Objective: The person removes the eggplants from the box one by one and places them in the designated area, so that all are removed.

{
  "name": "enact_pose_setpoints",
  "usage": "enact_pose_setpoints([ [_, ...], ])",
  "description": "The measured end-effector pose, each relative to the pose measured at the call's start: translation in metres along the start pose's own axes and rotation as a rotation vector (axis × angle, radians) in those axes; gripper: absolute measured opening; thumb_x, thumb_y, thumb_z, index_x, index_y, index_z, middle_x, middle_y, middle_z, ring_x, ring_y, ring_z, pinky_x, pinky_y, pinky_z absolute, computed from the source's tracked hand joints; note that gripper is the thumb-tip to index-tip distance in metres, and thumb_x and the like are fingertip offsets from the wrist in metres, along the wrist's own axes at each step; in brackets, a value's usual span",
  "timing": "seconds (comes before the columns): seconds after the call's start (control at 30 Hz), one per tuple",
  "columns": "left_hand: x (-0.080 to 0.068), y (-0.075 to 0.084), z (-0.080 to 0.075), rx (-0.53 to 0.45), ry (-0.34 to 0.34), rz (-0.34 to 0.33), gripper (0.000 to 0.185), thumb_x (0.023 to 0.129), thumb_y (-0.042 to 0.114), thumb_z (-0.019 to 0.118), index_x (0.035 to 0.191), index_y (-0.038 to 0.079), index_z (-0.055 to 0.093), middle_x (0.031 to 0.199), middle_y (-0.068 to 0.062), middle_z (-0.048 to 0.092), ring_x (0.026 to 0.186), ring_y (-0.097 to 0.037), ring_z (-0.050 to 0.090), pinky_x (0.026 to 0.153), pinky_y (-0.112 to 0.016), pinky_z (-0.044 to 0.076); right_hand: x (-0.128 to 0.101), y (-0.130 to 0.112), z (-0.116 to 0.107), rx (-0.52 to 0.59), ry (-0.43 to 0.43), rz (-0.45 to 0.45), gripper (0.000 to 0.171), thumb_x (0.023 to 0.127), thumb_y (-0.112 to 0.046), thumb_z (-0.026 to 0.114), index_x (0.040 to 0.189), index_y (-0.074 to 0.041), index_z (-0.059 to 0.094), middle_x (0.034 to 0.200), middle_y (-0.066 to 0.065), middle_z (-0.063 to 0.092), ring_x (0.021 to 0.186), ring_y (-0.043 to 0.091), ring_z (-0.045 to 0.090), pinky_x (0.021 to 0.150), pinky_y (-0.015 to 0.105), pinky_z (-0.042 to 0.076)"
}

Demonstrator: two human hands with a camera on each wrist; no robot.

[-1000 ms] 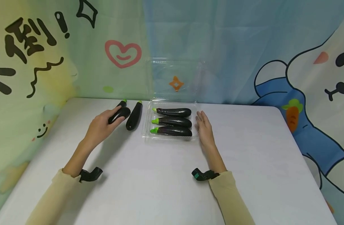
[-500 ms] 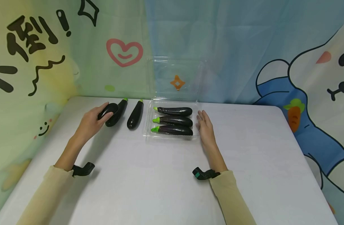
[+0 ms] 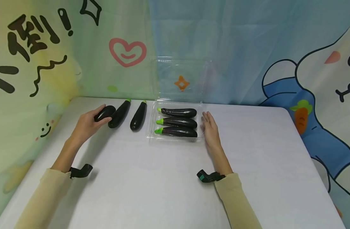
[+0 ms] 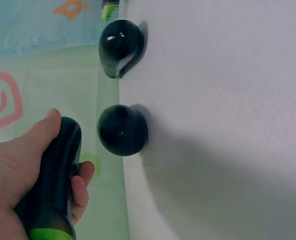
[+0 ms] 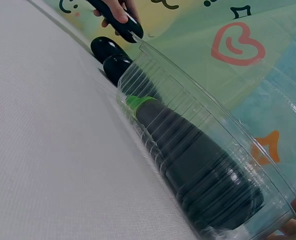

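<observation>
My left hand (image 3: 84, 125) grips a dark purple eggplant (image 4: 55, 160) between thumb and fingers, above the table's left part. Its green stem end shows low in the left wrist view. Just right of it, two more eggplants lie on the table: a nearer one (image 3: 119, 114) and another (image 3: 138, 116). A clear plastic clamshell box (image 3: 152, 136) stands with its lid up, three eggplants lying side by side inside, such as the middle one (image 3: 178, 122), green ends to the left. My right hand (image 3: 211, 133), fingers extended, rests along the box's right side.
A white-covered table (image 3: 152, 184) carries everything. Behind it hangs a printed cloth backdrop (image 3: 235, 63), close to the table's far edge and the raised transparent lid (image 3: 189, 68).
My left hand has moved left with the eggplant, away from the two loose ones, uncovering the nearer of them. My right hand stays at the box.
</observation>
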State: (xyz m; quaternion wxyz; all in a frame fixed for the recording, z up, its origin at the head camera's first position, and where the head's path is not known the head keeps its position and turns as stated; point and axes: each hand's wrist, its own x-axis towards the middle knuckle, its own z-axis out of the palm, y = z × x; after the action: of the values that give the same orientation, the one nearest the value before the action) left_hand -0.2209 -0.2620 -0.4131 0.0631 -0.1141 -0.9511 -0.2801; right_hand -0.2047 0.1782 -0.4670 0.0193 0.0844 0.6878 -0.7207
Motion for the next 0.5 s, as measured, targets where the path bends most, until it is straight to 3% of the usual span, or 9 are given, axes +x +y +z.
enact_pose_setpoints([
  [0.13,-0.0016,-0.0033,-0.0009,0.004,0.01,0.004,0.061,0.093,0.03,0.066,0.144,0.004,0.046,0.13,-0.031,0.057,0.078,-0.031,0.051,0.064,-0.033,0.039,-0.0012,-0.0006,0.001,-0.001,0.006,0.001,0.056,0.106,-0.018,0.03,0.157,-0.01,0.008,0.163,0.002,0.022,0.149,0.017,0.025,0.119,0.035,0.026],
  [0.33,-0.0012,-0.008,-0.0023,0.02,0.031,0.008,0.056,0.092,0.027,0.066,0.14,0.003,0.05,0.127,-0.031,0.059,0.089,-0.038,0.057,0.073,-0.047,0.044,-0.0004,0.0001,0.0002,-0.004,0.007,-0.001,0.056,0.106,-0.018,0.03,0.157,-0.01,0.008,0.163,0.002,0.022,0.149,0.017,0.025,0.12,0.035,0.026],
  [0.5,-0.0019,-0.0077,-0.0069,0.026,-0.009,-0.003,0.056,0.095,0.029,0.062,0.142,0.003,0.046,0.13,-0.033,0.056,0.093,-0.041,0.057,0.075,-0.052,0.044,-0.0046,-0.0074,0.0006,0.011,-0.01,0.006,0.056,0.106,-0.016,0.029,0.157,-0.009,0.007,0.163,0.004,0.02,0.15,0.019,0.023,0.12,0.036,0.025],
])
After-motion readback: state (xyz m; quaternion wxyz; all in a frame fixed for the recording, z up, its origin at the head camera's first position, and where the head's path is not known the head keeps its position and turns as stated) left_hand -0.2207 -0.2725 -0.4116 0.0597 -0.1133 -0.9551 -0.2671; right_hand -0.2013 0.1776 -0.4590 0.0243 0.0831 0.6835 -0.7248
